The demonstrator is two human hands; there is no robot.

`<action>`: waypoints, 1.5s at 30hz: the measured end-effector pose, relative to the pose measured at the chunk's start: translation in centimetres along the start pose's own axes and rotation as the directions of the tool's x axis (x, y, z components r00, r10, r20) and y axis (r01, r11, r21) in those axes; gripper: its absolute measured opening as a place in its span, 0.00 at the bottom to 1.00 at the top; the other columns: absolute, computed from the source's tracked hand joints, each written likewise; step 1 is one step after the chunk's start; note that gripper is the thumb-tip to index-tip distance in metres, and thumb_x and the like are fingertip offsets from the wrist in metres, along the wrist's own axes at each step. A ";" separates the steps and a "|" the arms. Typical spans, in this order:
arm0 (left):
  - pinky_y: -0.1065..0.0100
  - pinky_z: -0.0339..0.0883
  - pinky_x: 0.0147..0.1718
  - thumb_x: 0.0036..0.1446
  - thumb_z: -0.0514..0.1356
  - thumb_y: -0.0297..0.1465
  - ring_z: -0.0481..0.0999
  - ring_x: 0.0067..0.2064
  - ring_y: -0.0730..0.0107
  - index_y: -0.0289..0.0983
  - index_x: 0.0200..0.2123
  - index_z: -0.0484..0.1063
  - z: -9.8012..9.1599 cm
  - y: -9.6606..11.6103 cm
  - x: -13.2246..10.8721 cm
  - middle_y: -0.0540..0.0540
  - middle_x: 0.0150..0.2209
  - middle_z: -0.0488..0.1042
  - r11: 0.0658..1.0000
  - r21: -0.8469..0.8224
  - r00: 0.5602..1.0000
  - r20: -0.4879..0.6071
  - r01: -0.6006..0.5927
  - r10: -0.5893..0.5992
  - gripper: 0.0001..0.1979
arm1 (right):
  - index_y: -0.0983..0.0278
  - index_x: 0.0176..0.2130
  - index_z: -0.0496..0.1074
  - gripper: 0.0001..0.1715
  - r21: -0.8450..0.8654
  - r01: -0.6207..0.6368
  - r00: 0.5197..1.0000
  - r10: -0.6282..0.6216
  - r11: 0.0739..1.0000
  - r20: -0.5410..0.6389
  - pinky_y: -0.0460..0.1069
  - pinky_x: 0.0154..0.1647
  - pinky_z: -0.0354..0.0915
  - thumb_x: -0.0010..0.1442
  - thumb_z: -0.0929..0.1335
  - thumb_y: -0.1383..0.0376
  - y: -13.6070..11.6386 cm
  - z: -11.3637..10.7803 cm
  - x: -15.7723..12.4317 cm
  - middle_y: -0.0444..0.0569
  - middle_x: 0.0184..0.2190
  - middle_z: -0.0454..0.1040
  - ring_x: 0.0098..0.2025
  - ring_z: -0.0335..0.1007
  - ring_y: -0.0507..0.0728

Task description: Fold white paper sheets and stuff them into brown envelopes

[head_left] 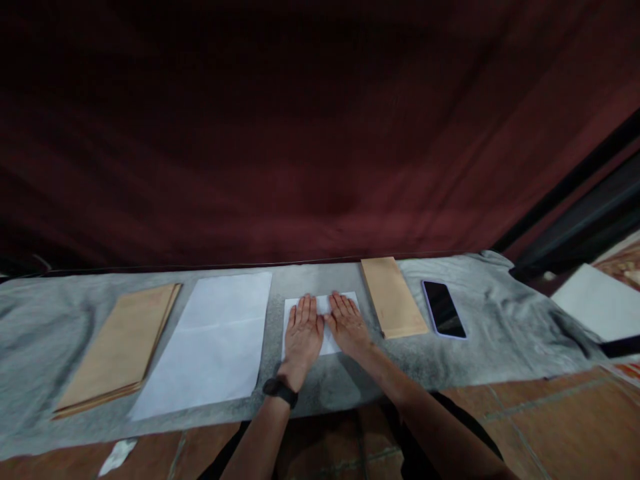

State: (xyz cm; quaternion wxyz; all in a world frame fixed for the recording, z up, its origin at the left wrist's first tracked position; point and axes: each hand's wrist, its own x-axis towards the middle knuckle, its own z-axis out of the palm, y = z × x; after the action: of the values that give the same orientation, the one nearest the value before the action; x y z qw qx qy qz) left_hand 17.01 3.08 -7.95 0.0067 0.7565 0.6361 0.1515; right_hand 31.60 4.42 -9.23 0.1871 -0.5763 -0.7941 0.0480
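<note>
A white sheet of paper (pixel 327 345), folded smaller than the loose sheets, lies on the grey cloth in front of me. Flat on its left part rests my left hand (pixel 304 333), fingers stretched out and pointing away from me. My right hand (pixel 349 325) presses flat on the right part, its fingers also extended. The two thumbs nearly meet in the middle. Much of the paper is hidden under the hands. To the left are larger white sheets (pixel 215 347) with a crease across them. A brown envelope (pixel 395 300) lies just right of my right hand.
Brown envelopes (pixel 120 340) are stacked at the far left. A phone (pixel 444 310) with a purple edge lies right of the single pile. The grey cloth (pixel 510 320) ends at a tiled floor (pixel 560 427). Behind hangs a dark red curtain (pixel 320 167). A white scrap (pixel 119 455) is on the floor.
</note>
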 end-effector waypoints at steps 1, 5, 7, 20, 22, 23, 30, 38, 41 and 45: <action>0.52 0.47 0.69 0.67 0.44 0.30 0.54 0.72 0.56 0.26 0.67 0.58 0.0 -0.3 -0.1 0.32 0.69 0.58 1.000 0.001 1.000 -0.009 0.014 -0.014 0.28 | 0.69 0.70 0.56 0.32 -0.007 -0.005 1.000 0.005 1.000 -0.015 0.60 0.71 0.49 0.74 0.55 0.57 0.2 0.1 -0.1 0.57 0.70 0.56 0.72 0.49 0.62; 0.50 0.49 0.69 0.67 0.45 0.32 0.54 0.72 0.55 0.28 0.68 0.57 -0.1 -1.3 -0.6 0.33 0.69 0.58 0.998 0.007 0.997 -0.047 0.065 -0.065 0.29 | 0.72 0.70 0.55 0.34 -0.030 -0.042 0.996 0.040 0.999 -0.081 0.61 0.70 0.50 0.73 0.57 0.56 1.0 0.2 -0.7 0.62 0.69 0.56 0.71 0.51 0.65; 0.49 0.50 0.68 0.67 0.45 0.33 0.53 0.72 0.53 0.27 0.68 0.57 -0.2 -1.7 -0.9 0.32 0.69 0.58 0.995 0.007 0.994 -0.057 0.099 -0.098 0.29 | 0.73 0.69 0.55 0.35 -0.036 -0.064 0.992 0.060 0.997 -0.108 0.62 0.70 0.50 0.73 0.58 0.55 1.3 0.2 -1.0 0.64 0.69 0.56 0.71 0.52 0.67; 0.47 0.55 0.66 0.68 0.44 0.35 0.57 0.70 0.45 0.19 0.67 0.57 -0.2 -2.4 -2.0 0.25 0.68 0.58 0.989 0.065 0.984 -0.126 0.136 -0.127 0.31 | 0.76 0.68 0.56 0.34 -0.095 -0.216 0.976 0.213 0.972 -0.043 0.64 0.63 0.59 0.68 0.62 0.64 1.1 -3.3 -2.5 0.70 0.61 0.67 0.60 0.65 0.70; 0.47 0.55 0.66 0.68 0.44 0.35 0.58 0.70 0.45 0.20 0.66 0.58 -0.1 -2.5 -2.0 0.26 0.67 0.59 0.988 0.075 0.984 -0.132 0.133 -0.123 0.31 | 0.79 0.67 0.57 0.34 -0.111 -0.235 0.971 0.238 0.966 0.009 0.61 0.60 0.62 0.67 0.63 0.65 1.0 -4.2 -2.3 0.70 0.57 0.70 0.57 0.68 0.68; 0.47 0.55 0.66 0.68 0.44 0.35 0.58 0.70 0.46 0.20 0.66 0.58 -0.1 -2.6 -1.9 0.26 0.67 0.59 0.988 0.080 0.984 -0.132 0.134 -0.123 0.30 | 0.79 0.67 0.58 0.34 -0.119 -0.256 0.965 0.261 0.959 0.034 0.59 0.58 0.63 0.67 0.63 0.65 1.0 -4.7 -2.1 0.70 0.56 0.70 0.56 0.69 0.68; 0.48 0.55 0.66 0.68 0.45 0.35 0.58 0.70 0.46 0.22 0.67 0.58 0.0 -2.7 -2.0 0.28 0.68 0.60 0.988 0.076 0.983 -0.134 0.135 -0.124 0.30 | 0.74 0.61 0.65 0.27 -0.061 -0.430 0.883 0.433 0.901 0.183 0.53 0.50 0.66 0.67 0.64 0.64 1.0 -6.4 -0.4 0.64 0.51 0.75 0.50 0.75 0.64; 0.47 0.55 0.66 0.68 0.45 0.35 0.58 0.69 0.44 0.20 0.66 0.59 -0.1 -2.7 -1.9 0.26 0.67 0.60 0.989 0.068 0.984 -0.134 0.128 -0.118 0.30 | 0.62 0.43 0.74 0.13 0.419 -0.513 0.857 0.476 0.749 0.199 0.49 0.45 0.63 0.58 0.67 0.71 3.0 -5.9 0.1 0.50 0.40 0.78 0.45 0.75 0.60; 0.45 0.54 0.66 0.68 0.46 0.36 0.57 0.70 0.44 0.22 0.66 0.59 -0.2 -2.3 -1.9 0.27 0.67 0.60 0.990 0.044 0.983 -0.133 0.132 -0.125 0.30 | 0.61 0.39 0.74 0.13 0.496 -0.519 0.846 0.500 0.696 0.183 0.48 0.40 0.63 0.53 0.66 0.72 3.7 -5.7 0.4 0.47 0.34 0.77 0.40 0.74 0.58; 0.40 0.50 0.67 0.68 0.49 0.36 0.52 0.72 0.44 0.29 0.67 0.60 -0.9 -0.5 -2.3 0.31 0.69 0.58 0.997 -0.025 0.987 -0.143 0.072 -0.075 0.28 | 0.60 0.33 0.71 0.08 0.623 -0.499 0.833 0.532 0.602 0.154 0.48 0.35 0.63 0.50 0.66 0.69 4.5 -5.6 0.9 0.43 0.27 0.74 0.34 0.71 0.56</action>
State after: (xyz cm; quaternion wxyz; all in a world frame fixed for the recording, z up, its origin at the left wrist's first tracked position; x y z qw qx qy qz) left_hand 15.98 0.83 -7.69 -0.0263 0.7195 0.6610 0.2115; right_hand 37.35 5.92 -5.15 0.3687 -0.6818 -0.5235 0.3539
